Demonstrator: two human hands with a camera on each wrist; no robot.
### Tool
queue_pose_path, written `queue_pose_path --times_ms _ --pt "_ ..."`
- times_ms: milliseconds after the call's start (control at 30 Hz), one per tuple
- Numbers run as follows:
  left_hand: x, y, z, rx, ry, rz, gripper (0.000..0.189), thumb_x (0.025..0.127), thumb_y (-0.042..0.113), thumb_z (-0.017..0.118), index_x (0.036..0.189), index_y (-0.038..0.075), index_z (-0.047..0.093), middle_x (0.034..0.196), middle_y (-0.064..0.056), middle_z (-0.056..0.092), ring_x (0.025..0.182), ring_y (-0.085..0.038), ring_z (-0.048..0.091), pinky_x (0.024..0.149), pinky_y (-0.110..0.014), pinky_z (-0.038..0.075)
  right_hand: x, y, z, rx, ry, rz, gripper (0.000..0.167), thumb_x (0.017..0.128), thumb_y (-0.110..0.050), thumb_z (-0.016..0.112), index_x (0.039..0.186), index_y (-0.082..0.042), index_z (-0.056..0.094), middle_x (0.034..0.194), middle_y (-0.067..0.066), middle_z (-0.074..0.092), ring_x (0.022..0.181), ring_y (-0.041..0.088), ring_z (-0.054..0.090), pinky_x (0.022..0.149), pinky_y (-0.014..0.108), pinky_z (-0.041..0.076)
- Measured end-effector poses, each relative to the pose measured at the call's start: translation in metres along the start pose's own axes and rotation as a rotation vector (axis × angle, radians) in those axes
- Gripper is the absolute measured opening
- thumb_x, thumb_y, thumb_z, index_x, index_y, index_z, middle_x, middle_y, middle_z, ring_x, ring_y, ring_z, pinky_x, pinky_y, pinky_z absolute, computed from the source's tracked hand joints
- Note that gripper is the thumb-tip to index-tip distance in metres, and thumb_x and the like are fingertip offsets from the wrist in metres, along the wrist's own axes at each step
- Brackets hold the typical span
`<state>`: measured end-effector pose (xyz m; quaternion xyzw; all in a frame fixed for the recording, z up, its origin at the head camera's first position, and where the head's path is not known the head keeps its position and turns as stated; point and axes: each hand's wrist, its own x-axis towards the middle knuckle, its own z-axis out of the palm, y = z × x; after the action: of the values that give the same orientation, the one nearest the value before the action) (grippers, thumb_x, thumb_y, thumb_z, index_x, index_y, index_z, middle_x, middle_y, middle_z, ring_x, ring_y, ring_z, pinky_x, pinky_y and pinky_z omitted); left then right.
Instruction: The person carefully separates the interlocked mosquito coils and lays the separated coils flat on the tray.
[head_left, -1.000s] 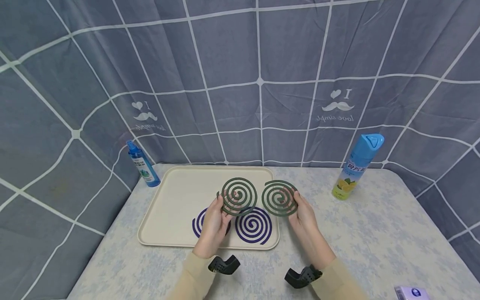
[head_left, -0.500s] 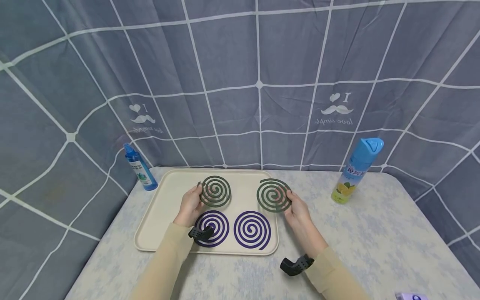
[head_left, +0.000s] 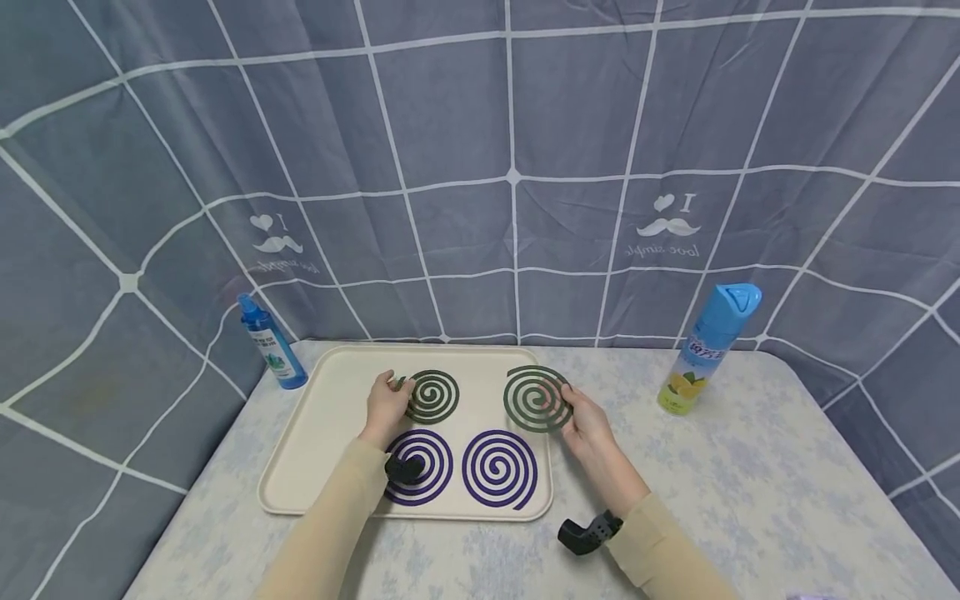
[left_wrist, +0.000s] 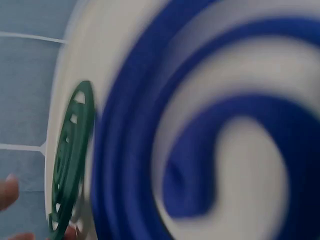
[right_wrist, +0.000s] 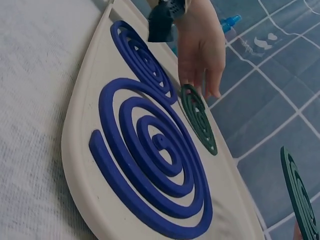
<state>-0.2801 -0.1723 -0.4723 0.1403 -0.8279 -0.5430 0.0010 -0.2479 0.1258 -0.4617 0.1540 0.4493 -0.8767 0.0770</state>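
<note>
A green mosquito coil (head_left: pixel 432 397) lies on the cream tray (head_left: pixel 330 467), behind the left blue coil. My left hand (head_left: pixel 386 410) is at its left edge, thumb by the rim; in the left wrist view a fingertip (left_wrist: pixel 7 192) stands apart from the coil. My right hand (head_left: pixel 588 425) pinches the right rim of a second green mosquito coil (head_left: pixel 537 399), held above the tray's right side. Two blue mosquito coils, left (head_left: pixel 442 467) and right (head_left: pixel 499 468), lie at the tray's front; my left wrist's camera covers part of the left one.
A blue spray bottle (head_left: pixel 276 348) stands beyond the tray's left back corner. An aerosol can (head_left: pixel 701 354) with lemons on it stands at the back right of the table (head_left: pixel 720 492). A grey grid-patterned curtain (head_left: pixel 450 233) hangs behind.
My left hand has moved left and set its green coil down on the tray, its fingers now parting from it. The right hand has shifted slightly left, still holding its coil.
</note>
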Motion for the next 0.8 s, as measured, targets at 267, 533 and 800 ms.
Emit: queue_pose_path --times_ms 267,533,800 --pt "-0.006 0.001 0.004 0.495 -0.071 0.224 0.075 0.081 0.02 0.082 0.138 -0.012 0.045 0.143 -0.034 0.044 0.135 -0.053 0.033 0.112 -0.06 0.033 0.011 -0.002 0.007 -0.047 -0.009 0.003 0.051 0.108 -0.008 0.031 0.153 0.007 0.015 0.158 0.02 0.026 0.122 0.01 0.052 0.104 0.014 0.043" --pt "-0.007 -0.003 0.011 0.628 -0.149 0.243 0.089 0.075 0.026 0.086 0.142 -0.012 0.04 0.148 -0.032 0.039 0.139 -0.049 0.029 0.113 -0.058 0.034 0.03 0.005 0.022 -0.205 0.016 -0.007 0.049 0.107 -0.01 0.034 0.149 0.012 0.024 0.151 0.026 0.035 0.104 0.008 0.059 0.092 0.013 0.051" --pt "-0.007 -0.004 0.012 0.623 -0.134 0.255 0.088 0.074 0.025 0.087 0.139 -0.015 0.042 0.144 -0.034 0.042 0.136 -0.05 0.032 0.113 -0.059 0.033 0.045 0.013 0.037 -0.412 0.012 0.01 0.046 0.105 -0.003 0.036 0.149 0.01 0.031 0.137 0.027 0.047 0.084 0.007 0.06 0.072 0.014 0.053"
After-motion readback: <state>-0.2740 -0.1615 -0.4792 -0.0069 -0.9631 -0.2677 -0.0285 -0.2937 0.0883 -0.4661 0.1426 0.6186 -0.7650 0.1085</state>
